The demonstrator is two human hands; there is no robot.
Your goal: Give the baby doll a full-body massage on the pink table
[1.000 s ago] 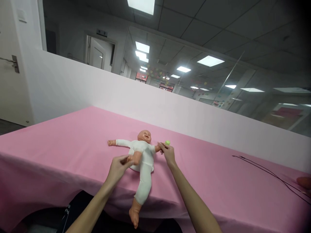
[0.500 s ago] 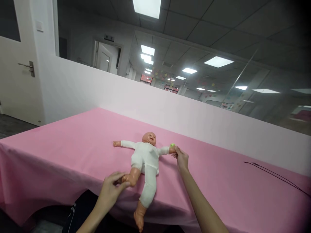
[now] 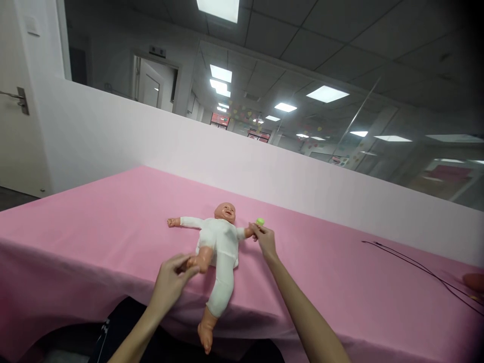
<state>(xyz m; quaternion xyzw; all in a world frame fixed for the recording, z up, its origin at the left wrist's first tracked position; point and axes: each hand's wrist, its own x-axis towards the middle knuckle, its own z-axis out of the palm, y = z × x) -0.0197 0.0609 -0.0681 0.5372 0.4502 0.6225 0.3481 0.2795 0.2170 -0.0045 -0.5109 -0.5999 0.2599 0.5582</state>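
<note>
A baby doll (image 3: 224,242) with a bald head and white cloth body lies on its back on the pink tablecloth (image 3: 124,222). My left hand (image 3: 174,277) is closed around the bare foot of the doll's bent leg, and that leg is pushed up toward its belly. The doll's other leg stretches over the table's front edge, its foot (image 3: 206,333) hanging free. With pinched fingers my right hand (image 3: 264,239) grips the doll's hand on the right. Just behind it shows a small yellow-green round thing (image 3: 260,221), whose kind I cannot make out. The doll's other arm lies stretched out to the left.
Thin dark cords (image 3: 408,262) run along the tabletop at the right. An orange-brown object (image 3: 473,281) is cut off at the right edge. Behind the table stands a low white wall (image 3: 189,146) with glass above. A door (image 3: 18,131) is at the left.
My left hand has pushed the doll's bent leg further up toward its body. My right hand has moved slightly inward with the doll's hand. The camera has turned a little to the right.
</note>
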